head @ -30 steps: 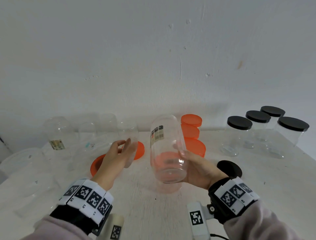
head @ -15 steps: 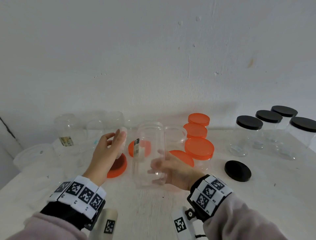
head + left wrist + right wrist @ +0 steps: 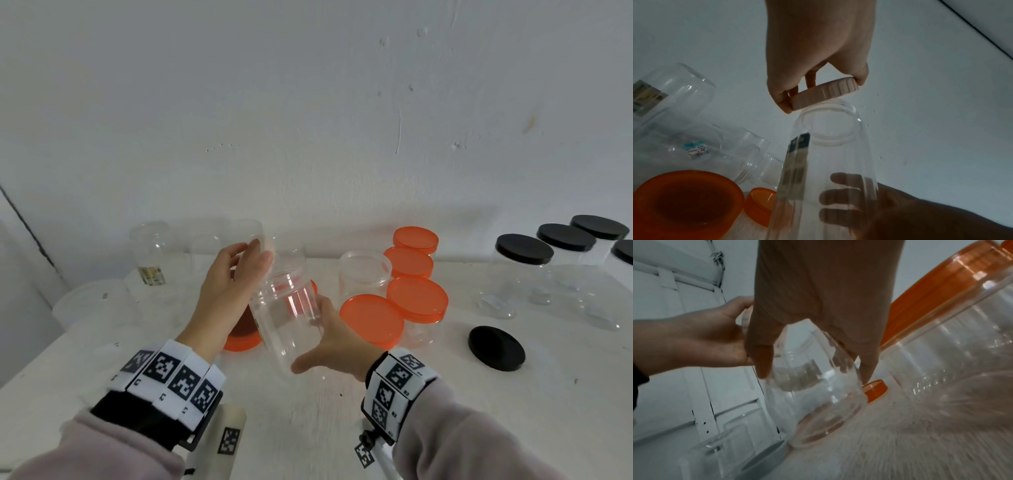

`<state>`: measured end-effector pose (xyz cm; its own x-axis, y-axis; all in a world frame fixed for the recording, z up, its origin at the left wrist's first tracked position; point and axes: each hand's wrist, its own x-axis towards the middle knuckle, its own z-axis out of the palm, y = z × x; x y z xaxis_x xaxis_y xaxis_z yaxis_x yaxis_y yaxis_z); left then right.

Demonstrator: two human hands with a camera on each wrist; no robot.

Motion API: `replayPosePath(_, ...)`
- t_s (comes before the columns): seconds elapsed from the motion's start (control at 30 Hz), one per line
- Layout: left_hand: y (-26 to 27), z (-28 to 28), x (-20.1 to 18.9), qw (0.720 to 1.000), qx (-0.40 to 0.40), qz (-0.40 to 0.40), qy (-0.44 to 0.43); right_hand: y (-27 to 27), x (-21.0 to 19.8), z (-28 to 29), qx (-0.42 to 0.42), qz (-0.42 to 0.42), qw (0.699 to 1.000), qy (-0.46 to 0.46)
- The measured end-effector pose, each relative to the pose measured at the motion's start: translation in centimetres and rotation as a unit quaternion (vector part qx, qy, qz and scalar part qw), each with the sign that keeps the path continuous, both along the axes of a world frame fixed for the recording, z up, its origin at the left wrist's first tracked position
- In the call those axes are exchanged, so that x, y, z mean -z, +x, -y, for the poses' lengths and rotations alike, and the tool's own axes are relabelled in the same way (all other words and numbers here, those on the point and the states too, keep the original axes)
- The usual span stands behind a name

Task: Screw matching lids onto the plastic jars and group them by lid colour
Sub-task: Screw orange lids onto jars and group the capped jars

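Observation:
A tall clear jar (image 3: 287,322) with a label strip stands near the table's middle, mouth open. My right hand (image 3: 329,339) grips its lower body, fingers wrapped round the far side (image 3: 846,203). My left hand (image 3: 239,274) pinches a pale translucent ribbed lid (image 3: 824,94) by its edge. The lid is tilted, its low edge right at the rim of the jar (image 3: 828,146). In the right wrist view the jar's base (image 3: 818,423) sits close to the tabletop and the left hand (image 3: 705,340) is behind it.
A loose orange lid (image 3: 241,337) lies under my left wrist. Orange-lidded jars (image 3: 416,298) and an open jar (image 3: 364,270) stand just right. A loose black lid (image 3: 496,347) and black-lidded jars (image 3: 524,250) are far right. Empty clear jars (image 3: 152,246) crowd the back left.
The right hand brought the tilted, raised jar down to upright and shifted its grip lower. The left hand carried the lid from beside the jar up to its mouth.

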<state>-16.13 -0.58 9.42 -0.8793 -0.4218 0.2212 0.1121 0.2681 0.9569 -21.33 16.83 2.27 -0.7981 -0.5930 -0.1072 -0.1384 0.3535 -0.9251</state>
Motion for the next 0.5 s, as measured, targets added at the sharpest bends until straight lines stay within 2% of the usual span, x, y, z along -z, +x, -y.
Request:
replayPosePath(0.23, 0.3, -1.2, -0.7, 1.000, 0.012, 0.009, -0.017, -0.5, 1.2, 0.3, -0.020, -0.075, 0.996, 0.045)
replayPosePath(0.4, 0.4, -1.8, -1.2, 0.999, 0.018, 0.014, -0.031, -0.7, 1.2, 0.1, -0.019, -0.065, 0.997, 0.037)
replayPosePath(0.5, 0.5, -2.1, -1.3, 0.998, 0.032, 0.025, -0.048, -0.6, 0.5, -0.3, -0.013, -0.038, 0.999, -0.003)
